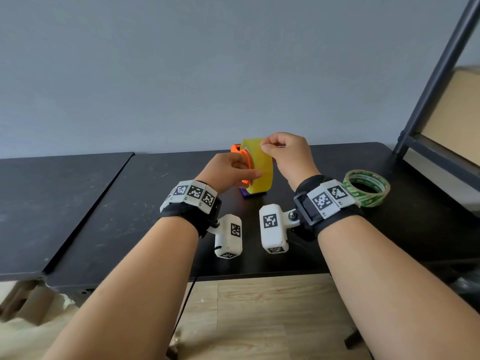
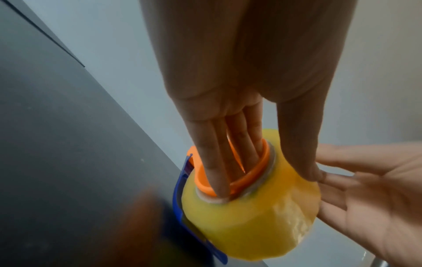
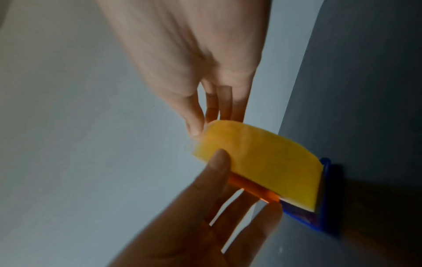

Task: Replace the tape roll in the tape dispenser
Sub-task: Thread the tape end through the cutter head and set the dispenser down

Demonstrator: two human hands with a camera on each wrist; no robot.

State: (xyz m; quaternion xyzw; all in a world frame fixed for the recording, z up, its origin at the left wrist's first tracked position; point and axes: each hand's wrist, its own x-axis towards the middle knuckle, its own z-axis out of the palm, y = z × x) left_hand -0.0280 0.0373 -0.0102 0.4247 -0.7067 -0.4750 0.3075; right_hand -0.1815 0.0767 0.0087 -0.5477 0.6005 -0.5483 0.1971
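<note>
Your left hand (image 1: 228,170) has its fingers threaded through the orange plastic hub of the blue tape dispenser (image 2: 182,195), thumb on the wide yellow tape roll (image 1: 258,169) seated on it, standing on the black table (image 1: 104,203). Your right hand (image 1: 288,154) pinches at the roll's top edge, so you seem to be freeing the tape end; next, draw it toward the cutter without tipping the dispenser.

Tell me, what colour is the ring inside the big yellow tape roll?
Orange plastic ring, clearest in the left wrist view.
</note>
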